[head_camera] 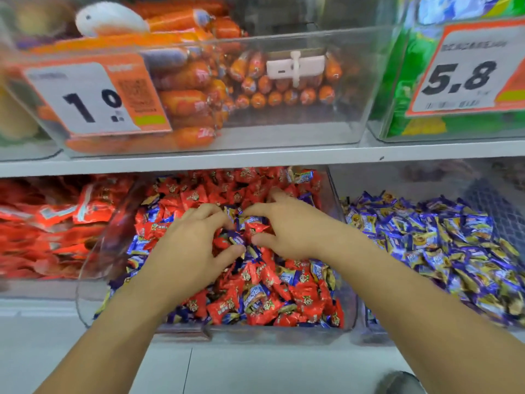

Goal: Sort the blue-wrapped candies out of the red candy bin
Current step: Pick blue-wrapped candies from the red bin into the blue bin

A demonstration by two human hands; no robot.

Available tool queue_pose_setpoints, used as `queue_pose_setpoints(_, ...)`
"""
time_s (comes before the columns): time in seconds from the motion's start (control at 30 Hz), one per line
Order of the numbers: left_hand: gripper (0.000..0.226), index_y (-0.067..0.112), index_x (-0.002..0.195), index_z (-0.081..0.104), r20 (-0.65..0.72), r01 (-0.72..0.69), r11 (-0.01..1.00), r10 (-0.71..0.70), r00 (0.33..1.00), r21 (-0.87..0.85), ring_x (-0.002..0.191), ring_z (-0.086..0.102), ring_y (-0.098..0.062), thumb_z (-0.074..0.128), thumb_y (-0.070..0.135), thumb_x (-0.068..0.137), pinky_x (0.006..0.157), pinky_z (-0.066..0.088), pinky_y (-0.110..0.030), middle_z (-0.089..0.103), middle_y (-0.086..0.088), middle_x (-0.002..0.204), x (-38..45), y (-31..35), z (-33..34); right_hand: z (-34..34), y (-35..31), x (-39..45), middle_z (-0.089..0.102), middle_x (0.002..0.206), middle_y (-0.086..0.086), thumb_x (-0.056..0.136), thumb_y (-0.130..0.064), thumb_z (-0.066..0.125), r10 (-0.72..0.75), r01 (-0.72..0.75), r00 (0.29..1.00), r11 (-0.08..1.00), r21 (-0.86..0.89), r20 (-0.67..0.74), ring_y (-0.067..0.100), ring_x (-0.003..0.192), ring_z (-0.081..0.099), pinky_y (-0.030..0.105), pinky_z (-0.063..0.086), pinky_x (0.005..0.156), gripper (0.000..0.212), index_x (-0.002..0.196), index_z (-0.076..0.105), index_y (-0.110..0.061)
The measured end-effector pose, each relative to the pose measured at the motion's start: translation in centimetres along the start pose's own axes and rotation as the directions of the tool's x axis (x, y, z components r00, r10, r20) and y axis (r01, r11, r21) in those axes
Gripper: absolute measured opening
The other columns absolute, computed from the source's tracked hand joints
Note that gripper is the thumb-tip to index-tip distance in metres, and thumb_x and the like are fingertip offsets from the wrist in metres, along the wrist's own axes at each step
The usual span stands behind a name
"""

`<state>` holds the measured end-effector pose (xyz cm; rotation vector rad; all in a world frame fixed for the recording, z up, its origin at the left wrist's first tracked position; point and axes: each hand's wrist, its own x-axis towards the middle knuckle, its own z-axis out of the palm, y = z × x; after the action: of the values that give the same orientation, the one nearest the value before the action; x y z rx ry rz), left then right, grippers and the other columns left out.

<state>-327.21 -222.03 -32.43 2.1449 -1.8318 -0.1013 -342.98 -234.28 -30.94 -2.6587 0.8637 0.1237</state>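
Shop shelf point(199, 162); clear bin point(93, 251); both hands point(227, 237) seemingly pinch blue-wrapped candies point(237, 238) among red.

Price tag point(93, 98) small print blurred; fingers' point(216, 220) tips buried in candies point(255, 280).

Clear plastic centre bin point(345, 302) held mixed candies: bright red wrappers with gold emblem point(308, 301), blue wrappers with yellow and white print point(250, 298). Right clear bin's candies point(443, 245) were blue-purple with gold-yellow patches. Left packets point(56, 223) were red-orange with white lettering. Far upper clear bin: orange sausage sticks point(187, 78), red logos. White price tag with orange border point(93, 98), black digits, small green patch. Far right packaging point(409, 78) was green with yellow. Shelf edge point(255, 157) was white.
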Motion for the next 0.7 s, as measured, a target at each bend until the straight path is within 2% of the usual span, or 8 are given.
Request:
queue_pose_setpoints(0.17,0.041,0.023,0.093,0.065,-0.107,0.066,0.997,-0.070,0.992,-0.043,0.104,0.053,-0.015,0.047,0.056,0.077,0.093,0.042,-0.031,0.057,0.009,0.104,-1.6,0.2,-0.7,-0.9,0.1,-0.7,0.041,0.123,0.003,0.093,-0.025,0.065,-0.094,0.086,0.993,0.990,0.108,0.076,0.025,0.126,0.043,0.030,0.036,0.101,0.053,0.141,0.047,-0.039)
queue_pose_setpoints(0.23,0.036,0.023,0.091,0.067,-0.187,0.062,0.998,-0.066,0.980,-0.026,0.102,0.052,-0.016,0.051,0.052,0.080,0.093,0.040,-0.031,0.060,0.009,0.100,-2.1,0.4,-0.6,-1.6,0.4,-1.3,0.042,0.110,-0.004,0.087,-0.022,0.068,-0.125,0.114,0.987,0.987,0.115,0.101,0.020,0.112,0.046,0.029,0.039,0.096,0.049,0.132,0.055,-0.038)
queue_pose_setpoints(0.3,0.028,0.022,0.090,0.070,-0.295,0.046,0.997,-0.062,0.953,-0.063,0.101,0.051,-0.015,0.056,0.044,0.082,0.095,0.036,-0.023,0.061,0.009,0.099,-1.9,1.4,-0.9,-2.1,0.9,-1.8,0.043,0.099,-0.012,0.080,-0.026,0.074,-0.128,0.119,0.987,0.989,0.091,0.094,0.013,0.097,0.047,0.030,0.045,0.091,0.044,0.121,0.061,-0.034)
queue_pose_setpoints(0.37,0.019,0.021,0.090,0.070,-0.363,0.002,0.991,-0.051,0.930,-0.134,0.097,0.050,-0.012,0.058,0.035,0.083,0.092,0.034,-0.017,0.061,0.010,0.095,-1.1,2.7,-1.0,-2.3,1.4,-2.4,0.049,0.100,-0.014,0.073,-0.038,0.081,-0.100,0.093,0.993,0.990,0.108,0.059,0.009,0.091,0.050,0.030,0.048,0.086,0.039,0.107,0.063,-0.032)
queue_pose_setpoints(0.47,0.015,0.022,0.096,0.066,-0.276,-0.008,0.989,-0.033,0.961,-0.146,0.086,0.050,-0.008,0.061,0.026,0.082,0.083,0.041,-0.021,0.055,0.012,0.089,0.7,3.3,-0.1,-2.2,1.8,-2.7,0.061,0.087,-0.011,0.071,-0.053,0.080,-0.036,0.051,0.995,0.983,0.175,-0.088,0.002,0.079,0.054,0.028,0.049,0.074,0.031,0.083,0.066,-0.028)
queue_pose_setpoints(0.53,0.028,0.023,0.110,0.062,-0.144,0.046,0.995,-0.059,0.988,-0.091,0.094,0.049,-0.011,0.067,0.026,0.083,0.086,0.042,-0.025,0.049,0.008,0.097,1.6,2.7,0.8,-1.8,1.9,-2.7,0.062,0.073,-0.009,0.077,-0.058,0.073,0.011,0.016,0.983,0.990,0.142,-0.186,0.004,0.070,0.055,0.028,0.047,0.069,0.035,0.073,0.064,-0.025)
queue_pose_setpoints(0.63,0.051,0.023,0.126,0.056,-0.045,0.140,0.987,-0.144,0.989,-0.073,0.109,0.049,-0.019,0.075,0.032,0.080,0.093,0.042,-0.028,0.045,0.001,0.116,3.1,1.5,1.3,-1.8,1.5,-2.5,0.060,0.086,-0.015,0.079,-0.057,0.071,0.047,-0.020,0.979,0.991,0.134,-0.200,0.006,0.081,0.057,0.029,0.047,0.075,0.033,0.096,0.061,-0.030)
queue_pose_setpoints(0.7,0.054,0.022,0.123,0.061,-0.041,0.138,0.983,-0.144,0.989,-0.119,0.109,0.053,-0.022,0.081,0.028,0.073,0.093,0.046,-0.033,0.050,-0.001,0.120,4.1,1.0,1.1,-1.4,1.1,-2.2,0.057,0.106,-0.014,0.078,-0.059,0.071,0.034,-0.008,0.986,0.988,0.156,-0.164,0.008,0.097,0.055,0.030,0.047,0.086,0.054,0.123,0.053,-0.035)
